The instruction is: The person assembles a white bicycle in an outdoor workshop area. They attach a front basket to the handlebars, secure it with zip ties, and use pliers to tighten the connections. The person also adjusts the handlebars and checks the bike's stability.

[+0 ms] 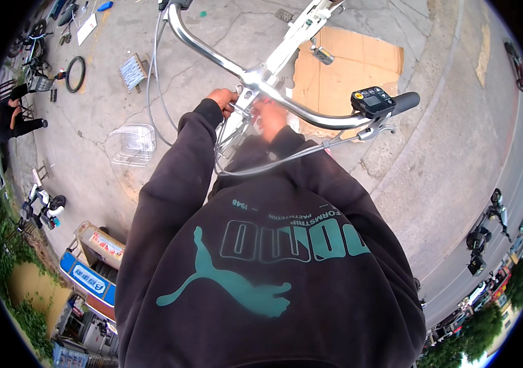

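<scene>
A silver bicycle handlebar (212, 56) runs across the top, clamped to a white frame (295, 34). Its right end carries a black grip (406, 102) and a small black display unit (372, 99). My left hand (223, 99) reaches up to the stem clamp just under the bar, fingers curled at the metal parts there. Beside it, my right hand (271, 118) is pressed against the stem below the bar. Whether either hand holds a small tool is hidden. Grey cables (261, 165) loop down from the bar over my dark sleeves.
A sheet of cardboard (360, 61) lies on the concrete under the bike. A clear wire basket (131, 144) and a loose tyre (75, 74) sit to the left. A seated person (13, 119) is at the far left. Parked scooters (485, 233) stand on the road at right.
</scene>
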### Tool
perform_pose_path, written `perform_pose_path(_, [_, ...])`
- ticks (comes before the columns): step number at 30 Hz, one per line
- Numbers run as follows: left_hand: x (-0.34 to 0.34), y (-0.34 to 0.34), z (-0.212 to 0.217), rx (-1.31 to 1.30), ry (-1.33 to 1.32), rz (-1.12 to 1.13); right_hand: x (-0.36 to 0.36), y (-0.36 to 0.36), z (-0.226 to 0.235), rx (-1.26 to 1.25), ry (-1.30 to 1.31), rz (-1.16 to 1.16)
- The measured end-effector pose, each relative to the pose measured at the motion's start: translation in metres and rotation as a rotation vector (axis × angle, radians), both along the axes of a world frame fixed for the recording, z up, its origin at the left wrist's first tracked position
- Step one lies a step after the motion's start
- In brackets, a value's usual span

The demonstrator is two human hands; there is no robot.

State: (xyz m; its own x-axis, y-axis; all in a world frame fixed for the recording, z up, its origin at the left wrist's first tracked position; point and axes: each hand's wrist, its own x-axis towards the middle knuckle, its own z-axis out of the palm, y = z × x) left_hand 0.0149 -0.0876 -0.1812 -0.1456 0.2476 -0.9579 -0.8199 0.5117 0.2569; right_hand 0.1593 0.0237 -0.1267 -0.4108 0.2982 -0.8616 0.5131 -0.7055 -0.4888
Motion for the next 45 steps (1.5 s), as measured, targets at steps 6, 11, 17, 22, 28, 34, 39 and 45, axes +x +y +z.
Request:
perform_pose_path(6, [0.005, -0.008, -0.007, -0.021, 0.066, 0.068, 0.009, -0.005, -0.024, -0.047, 0.120, -0.087])
perform_pose_path(11, [0.011, -0.002, 0.016, -0.018, 0.151, 0.179, 0.022, 0.004, -0.050, -0.115, 0.117, -0.022])
perform_pose_path(17, [0.016, -0.001, 0.033, -0.072, 0.621, 0.158, 0.038, 0.020, -0.061, -0.123, 0.163, 0.202])
perform_pose_path(22, [0.016, 0.003, 0.061, 0.006, 0.826, 0.219, 0.092, 0.066, -0.078, 0.024, 0.196, 0.471])
perform_pose_path(28, [0.035, -0.007, 0.171, 0.313, 0.669, 0.204, 0.217, 0.143, -0.172, 0.055, -0.064, -0.095])
perform_pose_path(34, [0.060, -0.089, 0.211, 0.100, 0.898, 0.163, 0.340, 0.198, -0.194, 0.294, -0.452, -0.459])
perform_pose_path(39, [0.094, -0.141, 0.166, -0.061, 0.734, -0.056, 0.366, 0.198, -0.182, 0.321, -0.636, -0.465])
perform_pose_path(45, [0.126, -0.138, 0.114, 0.139, 0.716, -0.151, 0.325, 0.160, -0.177, 0.054, -0.492, 0.208])
